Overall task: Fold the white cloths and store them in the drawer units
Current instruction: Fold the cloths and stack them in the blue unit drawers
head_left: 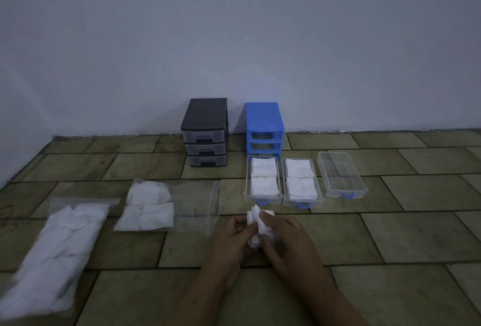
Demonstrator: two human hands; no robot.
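Observation:
A crumpled white cloth (256,217) is held between my left hand (233,241) and my right hand (283,239), low in the middle of the floor. Both hands have fingers curled round it. Beyond them lie three clear drawers with blue handles. The left drawer (263,198) and the middle drawer (303,202) each hold folded white cloths. The right drawer (341,193) holds nothing. Behind stands the blue drawer unit (264,120) with all its slots vacant, and left of it a black drawer unit (205,117) whose drawers are pushed in.
Two clear plastic bags of white cloths lie on the tiled floor at the left: a long bag (54,253) near the edge and a shorter bag (192,203) beside my left hand. A pale wall (234,26) rises right behind the units.

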